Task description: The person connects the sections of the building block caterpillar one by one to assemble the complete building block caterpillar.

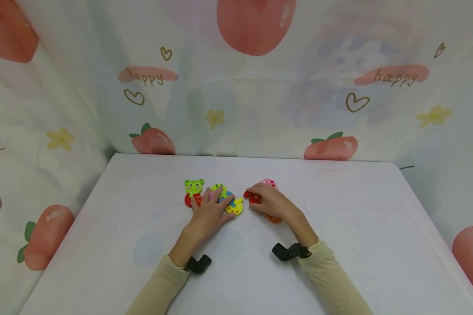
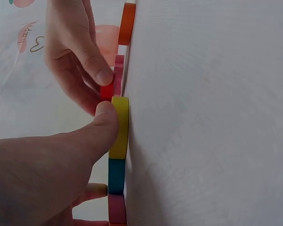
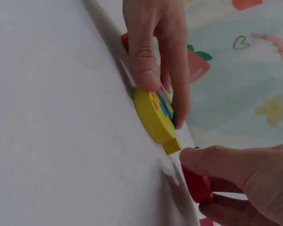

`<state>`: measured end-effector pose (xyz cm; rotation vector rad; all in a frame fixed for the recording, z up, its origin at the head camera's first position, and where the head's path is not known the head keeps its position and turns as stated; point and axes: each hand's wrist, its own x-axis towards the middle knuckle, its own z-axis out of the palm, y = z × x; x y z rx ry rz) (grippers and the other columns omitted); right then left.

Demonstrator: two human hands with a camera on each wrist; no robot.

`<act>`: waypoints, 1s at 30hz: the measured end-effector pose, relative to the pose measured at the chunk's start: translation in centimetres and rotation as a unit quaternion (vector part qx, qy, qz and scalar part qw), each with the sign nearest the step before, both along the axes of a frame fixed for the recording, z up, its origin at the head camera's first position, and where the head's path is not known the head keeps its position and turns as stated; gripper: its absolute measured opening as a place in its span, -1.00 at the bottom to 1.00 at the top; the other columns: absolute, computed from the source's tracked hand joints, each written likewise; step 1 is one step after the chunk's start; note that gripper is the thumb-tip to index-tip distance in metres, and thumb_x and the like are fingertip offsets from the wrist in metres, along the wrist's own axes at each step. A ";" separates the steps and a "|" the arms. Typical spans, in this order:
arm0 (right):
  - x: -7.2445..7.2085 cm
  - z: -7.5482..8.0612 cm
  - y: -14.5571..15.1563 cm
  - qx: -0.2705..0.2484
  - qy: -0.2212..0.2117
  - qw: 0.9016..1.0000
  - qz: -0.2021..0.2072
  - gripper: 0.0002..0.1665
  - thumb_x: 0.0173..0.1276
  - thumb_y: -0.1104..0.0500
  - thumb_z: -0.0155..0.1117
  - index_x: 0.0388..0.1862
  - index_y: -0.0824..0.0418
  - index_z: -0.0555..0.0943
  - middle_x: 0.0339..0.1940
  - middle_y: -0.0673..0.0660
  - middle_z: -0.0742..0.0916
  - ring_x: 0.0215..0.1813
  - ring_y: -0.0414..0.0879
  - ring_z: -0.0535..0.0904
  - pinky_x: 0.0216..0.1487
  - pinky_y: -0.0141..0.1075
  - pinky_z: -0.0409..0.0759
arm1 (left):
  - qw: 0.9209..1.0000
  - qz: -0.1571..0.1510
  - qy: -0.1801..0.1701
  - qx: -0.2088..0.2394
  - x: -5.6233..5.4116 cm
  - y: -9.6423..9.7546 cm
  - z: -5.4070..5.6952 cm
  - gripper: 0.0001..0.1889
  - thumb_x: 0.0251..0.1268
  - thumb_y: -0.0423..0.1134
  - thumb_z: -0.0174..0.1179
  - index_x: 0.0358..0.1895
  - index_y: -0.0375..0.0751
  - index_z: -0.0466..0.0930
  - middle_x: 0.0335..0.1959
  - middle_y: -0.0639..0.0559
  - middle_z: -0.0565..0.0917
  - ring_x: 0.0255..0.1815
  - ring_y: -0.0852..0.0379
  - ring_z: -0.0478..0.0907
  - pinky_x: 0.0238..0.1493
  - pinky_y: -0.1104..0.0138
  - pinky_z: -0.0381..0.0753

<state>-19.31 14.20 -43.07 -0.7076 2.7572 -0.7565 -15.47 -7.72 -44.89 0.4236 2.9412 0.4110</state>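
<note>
My left hand [image 1: 208, 215] lies spread over a row of joined, colourful caterpillar puzzle pieces. Its thumb touches the yellow spotted end piece [image 3: 148, 115], while other fingertips rest along the row. A blue piece [image 2: 116, 176] and a pink one [image 2: 117, 208] adjoin the yellow piece. At the row's left end are a green smiling animal head [image 1: 193, 187] and a red piece [image 1: 188, 200]. Just right of the yellow piece, my right hand [image 1: 273, 201] pinches a loose red puzzle piece [image 3: 197, 183] between thumb and fingers, tilted and close to the yellow tip.
Beside the right hand lie a pink spotted piece [image 1: 269, 181] and an orange piece [image 1: 274, 219], both partly hidden by it. A white-covered table [image 1: 339, 210] carries everything. Behind it hangs a printed cloth [image 1: 252, 100] with fruit and hearts. Each wrist wears a black camera mount.
</note>
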 end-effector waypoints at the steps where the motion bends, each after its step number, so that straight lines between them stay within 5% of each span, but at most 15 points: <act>1: 0.0 0.0 -0.1 -0.009 0.003 1.000 0.006 -0.44 0.27 0.12 0.38 0.24 0.23 0.54 0.18 0.21 0.63 0.21 0.08 0.53 0.24 -0.02 0.57 | 1.000 0.000 0.001 0.000 0.0 0.0 0.0 -0.36 0.27 0.23 0.13 0.43 0.31 0.28 0.55 -0.04 0.16 0.58 -0.30 -0.06 0.30 -0.49 -0.02; 30: 0.1 -0.9 -1.1 0.003 0.026 0.998 0.053 -0.47 0.33 0.10 0.32 0.25 0.22 0.55 0.25 0.22 0.61 0.33 0.13 0.48 0.35 0.04 0.45 | 1.000 -0.003 0.006 -0.009 -0.3 0.0 -0.2 -0.34 0.26 0.24 0.14 0.44 0.30 0.27 0.55 -0.04 0.16 0.58 -0.30 -0.04 0.26 -0.50 0.05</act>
